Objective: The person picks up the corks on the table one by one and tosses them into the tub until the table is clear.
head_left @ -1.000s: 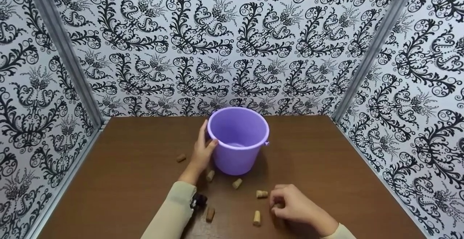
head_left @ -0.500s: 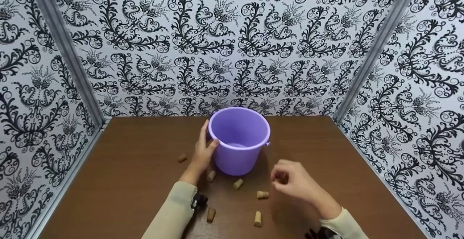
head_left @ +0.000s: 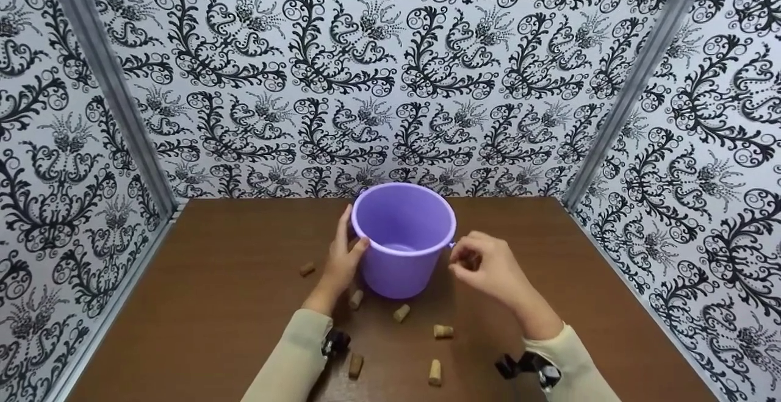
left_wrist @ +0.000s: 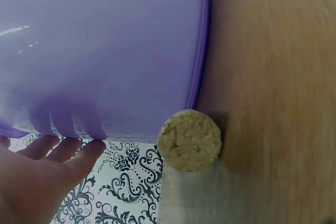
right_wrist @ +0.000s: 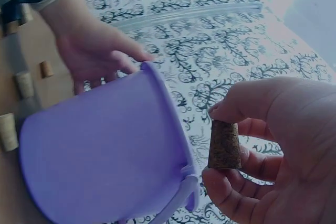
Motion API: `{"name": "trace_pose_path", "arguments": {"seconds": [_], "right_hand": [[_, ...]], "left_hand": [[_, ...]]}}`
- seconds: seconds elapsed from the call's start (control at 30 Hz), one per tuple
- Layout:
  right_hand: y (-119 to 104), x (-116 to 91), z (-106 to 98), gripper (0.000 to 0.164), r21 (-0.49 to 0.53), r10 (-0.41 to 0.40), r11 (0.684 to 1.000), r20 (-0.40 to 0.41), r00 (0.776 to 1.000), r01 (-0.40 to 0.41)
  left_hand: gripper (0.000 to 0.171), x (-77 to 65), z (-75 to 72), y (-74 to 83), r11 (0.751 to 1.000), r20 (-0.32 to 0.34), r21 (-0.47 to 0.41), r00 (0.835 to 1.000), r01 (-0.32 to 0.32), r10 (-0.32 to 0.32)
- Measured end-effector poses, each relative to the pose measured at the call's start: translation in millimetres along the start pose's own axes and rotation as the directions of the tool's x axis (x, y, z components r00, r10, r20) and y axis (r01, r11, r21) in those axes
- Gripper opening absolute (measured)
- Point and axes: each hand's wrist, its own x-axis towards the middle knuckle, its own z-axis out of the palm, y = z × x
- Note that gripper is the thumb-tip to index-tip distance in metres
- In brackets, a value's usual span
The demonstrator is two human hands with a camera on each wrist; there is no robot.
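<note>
A purple bucket stands upright near the back of the table. My left hand rests against its left side, thumb at the rim and fairly straight fingers touching the outer wall. At the bucket's right, close to the handle knob, my right hand pinches a tapered cork stopper between thumb and fingertips. It is level with the rim, outside it. Loose corks lie in front of the bucket, among them a cork near its base and a cork close below the left hand.
On the brown table lie more corks: a cork at the left, a cork by the left sleeve, a cork at the front and a cork behind it. Patterned walls enclose the back and sides.
My right hand has lifted a cork from the table and moved up and away from me to the bucket's right rim. The left hand and bucket have stayed in place.
</note>
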Motion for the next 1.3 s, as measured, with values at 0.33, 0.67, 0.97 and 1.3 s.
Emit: {"name": "trace_pose_path", "arguments": {"seconds": [0.33,0.67,0.97,1.3], "right_hand": [[-6.2,34.8,-4.8,0.013,0.113,0.116,0.988,-0.102,0.988,-0.104],[-7.9,65.5,13.2,0.008,0.205,0.165,0.969,-0.101,0.981,-0.142],[-6.5,88.1,22.5,0.007,0.137,0.174,0.978,-0.124,0.977,-0.157],[2.5,108.1,47.2,0.008,0.131,0.198,0.974,-0.085,0.977,-0.186]], "left_hand": [[0.08,0.6,-1.2,-0.4,1.0,-0.011,0.0,1.0,-0.012,0.012],[0.08,2.9,-2.9,-3.5,1.0,-0.016,0.02,1.0,-0.009,0.009],[0.081,3.5,0.0,4.6,1.0,0.007,0.01,1.0,-0.003,0.003],[0.081,0.1,-1.2,4.1,1.0,0.013,0.026,1.0,-0.013,0.013]]}}
